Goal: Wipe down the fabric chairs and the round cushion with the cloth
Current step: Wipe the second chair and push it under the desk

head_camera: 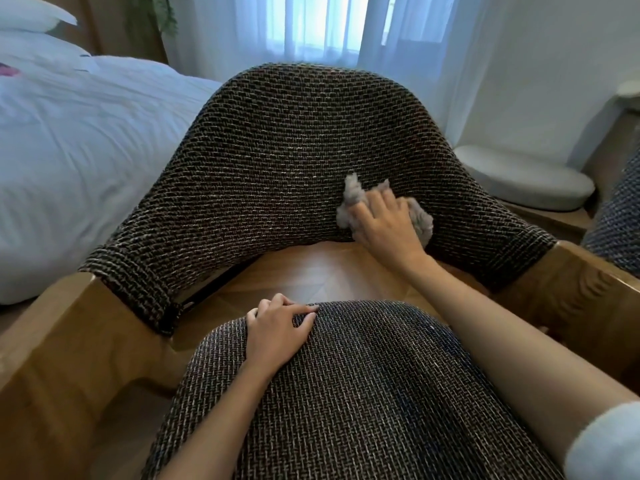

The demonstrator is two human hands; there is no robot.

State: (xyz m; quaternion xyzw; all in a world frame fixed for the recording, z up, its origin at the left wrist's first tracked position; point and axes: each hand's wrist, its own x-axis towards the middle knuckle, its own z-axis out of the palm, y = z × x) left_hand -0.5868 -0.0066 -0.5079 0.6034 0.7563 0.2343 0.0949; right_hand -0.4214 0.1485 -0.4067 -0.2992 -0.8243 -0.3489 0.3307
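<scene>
The right hand (pixel 384 223) presses a bunched grey cloth (pixel 423 220) against the lower right part of the woven backrest (pixel 277 150) of a fabric chair, just above the gap where the backrest ends. Its fingers are bent over the wad and hold it, with one tuft poking up past the fingertips and more cloth bulging out on the far side of the hand. The thumb is hidden, so how firmly it clamps is hard to tell. The left hand (pixel 277 334) rests on the rear edge of the seat (pixel 363 393), fingers loosely bent and lying on the weave, holding nothing. Wooden floor (pixel 311 271) shows through the gap between seat and backrest, and wooden armrests (pixel 581 282) flank the seat on both sides. The round cushion (pixel 519 181), pale grey, lies on a low wooden ledge to the right, behind the chair and apart from it. A second chair (pixel 620 209) in similar fabric shows at the right edge. A white bed (pixel 69 150) stands on the left.
</scene>
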